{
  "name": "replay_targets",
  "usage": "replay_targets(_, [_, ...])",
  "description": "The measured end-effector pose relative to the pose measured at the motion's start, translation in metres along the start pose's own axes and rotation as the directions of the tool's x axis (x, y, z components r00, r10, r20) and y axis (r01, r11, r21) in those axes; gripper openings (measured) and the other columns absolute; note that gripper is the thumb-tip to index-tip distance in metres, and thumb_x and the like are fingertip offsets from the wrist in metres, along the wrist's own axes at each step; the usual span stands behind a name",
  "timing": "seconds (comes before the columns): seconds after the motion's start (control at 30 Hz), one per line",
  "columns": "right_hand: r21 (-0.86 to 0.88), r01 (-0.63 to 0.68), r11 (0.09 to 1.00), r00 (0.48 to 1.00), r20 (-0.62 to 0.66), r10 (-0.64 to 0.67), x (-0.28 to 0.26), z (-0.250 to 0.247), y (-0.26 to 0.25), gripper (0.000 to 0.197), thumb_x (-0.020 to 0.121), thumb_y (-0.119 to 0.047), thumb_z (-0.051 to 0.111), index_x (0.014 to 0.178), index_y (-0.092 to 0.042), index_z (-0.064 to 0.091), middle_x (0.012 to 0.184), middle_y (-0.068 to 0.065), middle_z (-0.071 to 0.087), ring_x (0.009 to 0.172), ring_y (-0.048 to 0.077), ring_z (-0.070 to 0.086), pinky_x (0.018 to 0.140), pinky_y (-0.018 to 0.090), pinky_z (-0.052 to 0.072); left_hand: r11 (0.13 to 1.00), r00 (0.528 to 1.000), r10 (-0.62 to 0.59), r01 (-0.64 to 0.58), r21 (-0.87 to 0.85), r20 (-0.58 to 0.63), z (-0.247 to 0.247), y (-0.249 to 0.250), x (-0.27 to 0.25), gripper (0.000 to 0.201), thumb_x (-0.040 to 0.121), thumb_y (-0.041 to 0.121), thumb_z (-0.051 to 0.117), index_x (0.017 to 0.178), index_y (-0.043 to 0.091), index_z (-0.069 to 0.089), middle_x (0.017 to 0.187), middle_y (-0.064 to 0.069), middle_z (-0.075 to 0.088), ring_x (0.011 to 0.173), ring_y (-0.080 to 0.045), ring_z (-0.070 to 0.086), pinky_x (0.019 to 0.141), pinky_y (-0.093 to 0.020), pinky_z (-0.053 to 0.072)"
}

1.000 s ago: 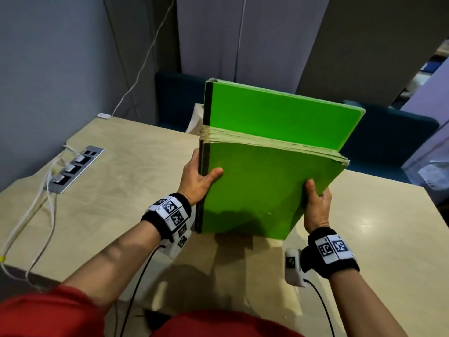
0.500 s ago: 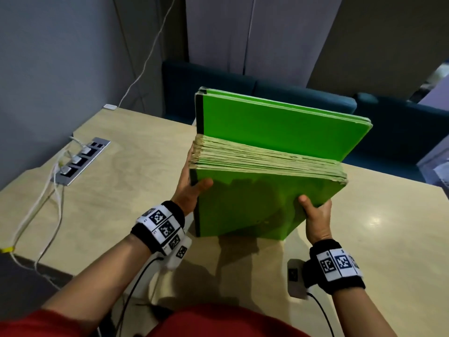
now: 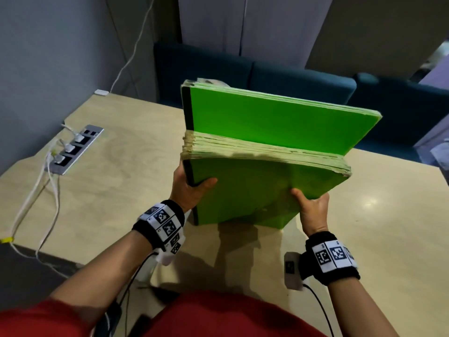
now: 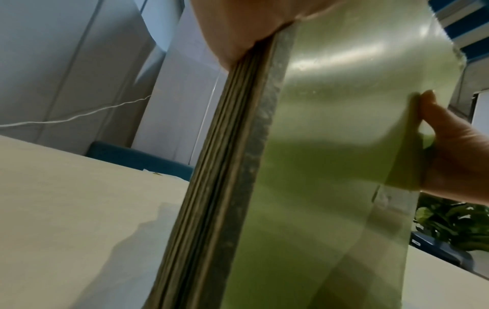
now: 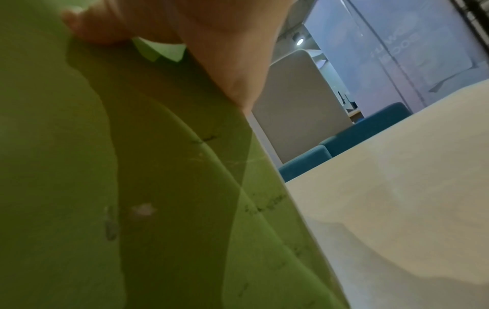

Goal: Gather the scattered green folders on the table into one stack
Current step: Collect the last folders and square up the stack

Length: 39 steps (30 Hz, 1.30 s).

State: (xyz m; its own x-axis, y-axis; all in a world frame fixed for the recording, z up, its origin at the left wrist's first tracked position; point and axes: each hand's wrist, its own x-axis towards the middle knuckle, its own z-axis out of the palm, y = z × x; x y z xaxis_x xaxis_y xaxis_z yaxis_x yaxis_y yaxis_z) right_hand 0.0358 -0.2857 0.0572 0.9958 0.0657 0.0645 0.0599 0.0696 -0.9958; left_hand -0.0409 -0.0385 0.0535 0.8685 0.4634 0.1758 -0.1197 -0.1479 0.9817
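Note:
A thick bundle of green folders (image 3: 247, 190) stands on its lower edge on the table (image 3: 109, 181), leaning back away from me. A taller green folder (image 3: 269, 122) rises behind the nearer ones, and pale page edges show between them. My left hand (image 3: 188, 190) grips the bundle's black-spined left side, thumb on the front cover. My right hand (image 3: 312, 207) grips the right edge, thumb on the front. In the left wrist view the spine edges (image 4: 225, 188) run up close to the camera, my right hand (image 4: 455, 158) beyond. The right wrist view shows mostly the green cover (image 5: 132, 188).
A metal socket strip (image 3: 73, 149) with white plugs and cables is set into the table at the left. Dark blue seats (image 3: 291, 79) stand behind the table's far edge. Grey panels rise at the back. Bare tabletop lies on both sides of the bundle.
The bundle has tipped further back, so more of the pale top edges show. Both hands have kept their hold and shifted slightly with it.

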Motion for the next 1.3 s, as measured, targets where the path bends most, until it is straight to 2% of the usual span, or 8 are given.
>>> replay_targets(0.17, [-0.111, 0.021, 0.994, 1.0, -0.014, -0.023, 0.003, -0.003, 0.008, 0.041, 0.076, 0.013, 0.063, 0.088, -0.025, 0.052, 0.079, -0.015, 0.065, 0.068, -0.013, 0.063, 0.061, 0.006, 0.05, 0.998, 0.998, 0.013, -0.01, -0.065, 0.053, 0.008, 0.005, 0.0, 0.054, 0.056, 0.075, 0.064, 0.106, 0.066, 0.048, 0.095, 0.046, 0.06, 0.091, 0.02, 0.058, 0.073, -0.006, 0.05])
replay_targets(0.33, [-0.203, -0.033, 0.979, 0.991, 0.124, 0.059, -0.012, -0.007, 0.028, 0.039, 0.074, 0.014, 0.064, 0.085, -0.021, 0.054, 0.085, -0.006, 0.059, 0.066, -0.017, 0.061, 0.061, 0.003, 0.047, 0.998, 0.999, 0.027, -0.028, -0.057, -0.016, 0.01, -0.035, -0.016, 0.086, 0.042, 0.082, 0.063, 0.117, 0.041, 0.052, 0.103, 0.035, 0.062, 0.093, 0.019, 0.055, 0.071, 0.003, 0.044])
replay_targets(0.47, [-0.22, -0.118, 0.968, 0.98, 0.133, 0.15, -0.013, -0.009, 0.035, 0.031, 0.065, -0.018, 0.08, 0.088, -0.02, 0.06, 0.087, -0.007, 0.065, 0.072, -0.01, 0.065, 0.074, 0.021, 0.056, 0.998, 0.998, -0.044, 0.042, 0.037, 0.044, 0.005, -0.053, -0.012, 0.135, 0.03, 0.087, 0.062, 0.125, -0.007, 0.044, 0.111, 0.004, 0.052, 0.091, 0.001, 0.057, 0.07, -0.007, 0.051])
replay_targets(0.57, [-0.186, -0.14, 0.973, 0.987, 0.055, 0.153, -0.009, -0.002, 0.035, 0.085, 0.039, -0.058, 0.082, 0.105, -0.008, 0.061, 0.079, -0.015, 0.072, 0.074, -0.005, 0.068, 0.069, 0.014, 0.054, 0.993, 0.995, -0.076, 0.069, 0.097, 0.065, -0.002, -0.048, 0.004, 0.12, 0.04, 0.083, 0.063, 0.119, -0.006, 0.05, 0.093, 0.006, 0.062, 0.078, 0.004, 0.063, 0.07, -0.013, 0.053])
replay_targets(0.87, [-0.281, -0.386, 0.879, 0.915, 0.002, 0.403, 0.012, 0.078, 0.048, 0.073, 0.056, -0.052, 0.08, 0.094, 0.009, 0.066, 0.077, 0.017, 0.068, 0.064, 0.021, 0.059, 0.061, 0.042, 0.053, 0.789, 0.854, -0.511, 0.422, 0.447, 0.096, -0.062, -0.068, 0.072, 0.048, 0.08, 0.061, 0.052, 0.06, 0.017, 0.048, 0.055, -0.002, 0.047, 0.051, -0.018, 0.041, 0.05, -0.027, 0.031])
replay_targets(1.07, [-0.397, -0.631, 0.667, 0.745, -0.07, 0.663, 0.026, 0.142, 0.087, 0.05, 0.069, -0.053, 0.071, 0.068, -0.007, 0.053, 0.057, 0.002, 0.047, 0.047, 0.016, 0.04, 0.039, 0.021, 0.038, 0.611, 0.67, -0.739, 0.624, 0.488, 0.069, -0.121, -0.115, 0.108, 0.076, 0.071, 0.067, 0.057, 0.102, -0.002, 0.06, 0.09, -0.019, 0.06, 0.082, -0.029, 0.059, 0.08, -0.036, 0.046])
replay_targets(1.2, [-0.458, -0.679, 0.574, 0.684, -0.109, 0.722, 0.037, 0.167, 0.101, 0.056, 0.069, -0.056, 0.069, 0.08, -0.003, 0.055, 0.083, 0.011, 0.061, 0.076, 0.024, 0.061, 0.072, 0.041, 0.057, 0.589, 0.666, -0.743, 0.608, 0.533, 0.061, -0.136, -0.132, 0.121, 0.077, 0.059, 0.068, 0.065, 0.102, 0.004, 0.06, 0.092, -0.015, 0.058, 0.082, -0.025, 0.054, 0.076, -0.035, 0.042])
replay_targets(1.3, [-0.573, -0.628, 0.527, 0.683, -0.08, 0.726, 0.047, 0.173, 0.102, 0.058, 0.075, -0.056, 0.063, 0.088, 0.0, 0.051, 0.085, 0.009, 0.058, 0.065, 0.018, 0.052, 0.05, 0.027, 0.043, 0.587, 0.671, -0.738, 0.589, 0.555, 0.069, -0.14, -0.132, 0.129, 0.071, 0.067, 0.06, 0.065, 0.108, 0.002, 0.061, 0.103, -0.022, 0.066, 0.09, -0.031, 0.061, 0.085, -0.04, 0.047])
